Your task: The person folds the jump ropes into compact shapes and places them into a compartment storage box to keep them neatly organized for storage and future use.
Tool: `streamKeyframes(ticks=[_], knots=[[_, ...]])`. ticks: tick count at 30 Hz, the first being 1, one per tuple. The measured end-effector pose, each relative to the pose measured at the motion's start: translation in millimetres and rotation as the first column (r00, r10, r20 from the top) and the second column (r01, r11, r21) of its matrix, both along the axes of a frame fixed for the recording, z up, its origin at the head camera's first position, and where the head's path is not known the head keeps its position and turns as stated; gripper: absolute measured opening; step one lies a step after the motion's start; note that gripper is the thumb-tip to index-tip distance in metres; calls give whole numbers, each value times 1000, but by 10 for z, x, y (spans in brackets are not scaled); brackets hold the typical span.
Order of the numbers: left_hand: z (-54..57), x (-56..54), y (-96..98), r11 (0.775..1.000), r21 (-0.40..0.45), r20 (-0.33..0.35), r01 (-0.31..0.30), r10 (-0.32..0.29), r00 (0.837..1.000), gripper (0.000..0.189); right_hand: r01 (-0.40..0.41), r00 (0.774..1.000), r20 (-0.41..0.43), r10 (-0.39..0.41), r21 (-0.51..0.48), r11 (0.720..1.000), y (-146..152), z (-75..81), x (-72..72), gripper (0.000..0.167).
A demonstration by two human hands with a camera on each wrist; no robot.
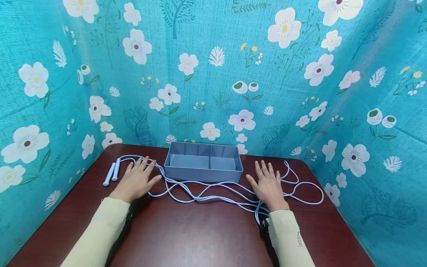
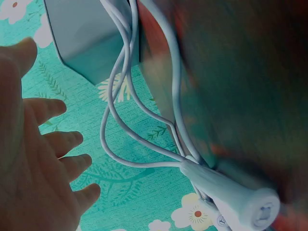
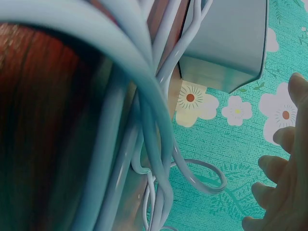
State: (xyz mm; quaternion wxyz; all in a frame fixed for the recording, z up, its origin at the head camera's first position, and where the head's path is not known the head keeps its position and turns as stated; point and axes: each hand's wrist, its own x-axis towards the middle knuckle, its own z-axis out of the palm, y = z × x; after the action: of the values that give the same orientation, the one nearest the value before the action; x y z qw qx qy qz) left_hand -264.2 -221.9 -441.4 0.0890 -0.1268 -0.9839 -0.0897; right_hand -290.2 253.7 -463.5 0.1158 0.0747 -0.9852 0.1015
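A pale blue jump rope (image 1: 213, 198) lies in loose loops across the table, in front of a grey-blue box. Its two handles (image 1: 112, 171) lie side by side at the left, and one handle (image 2: 231, 192) shows large in the left wrist view. My left hand (image 1: 136, 180), fingers spread, is over the rope just right of the handles. My right hand (image 1: 267, 185) is spread likewise over the rope's right part, where several strands bunch near the wrist. Neither hand grips anything. Whether the palms touch the rope or table I cannot tell.
The open box (image 1: 203, 175) stands at the table's back edge, between the hands, with a divider (image 1: 211, 157) making two compartments. A dark red-brown table (image 1: 200, 237) carries everything. Turquoise flowered cloth (image 1: 207, 74) hangs behind and along both sides.
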Motion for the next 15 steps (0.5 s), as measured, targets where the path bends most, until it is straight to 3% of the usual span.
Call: streamKeyframes(ticks=[5, 15], knots=[[11, 81, -98, 1000, 14, -7, -16, 16, 1000, 69, -8, 1000, 15, 8, 2, 1000, -65, 26, 44, 85], [43, 177, -395, 999, -28, -123, -33, 29, 992, 56, -15, 1000, 26, 15, 6, 1000, -167, 173, 134, 79]])
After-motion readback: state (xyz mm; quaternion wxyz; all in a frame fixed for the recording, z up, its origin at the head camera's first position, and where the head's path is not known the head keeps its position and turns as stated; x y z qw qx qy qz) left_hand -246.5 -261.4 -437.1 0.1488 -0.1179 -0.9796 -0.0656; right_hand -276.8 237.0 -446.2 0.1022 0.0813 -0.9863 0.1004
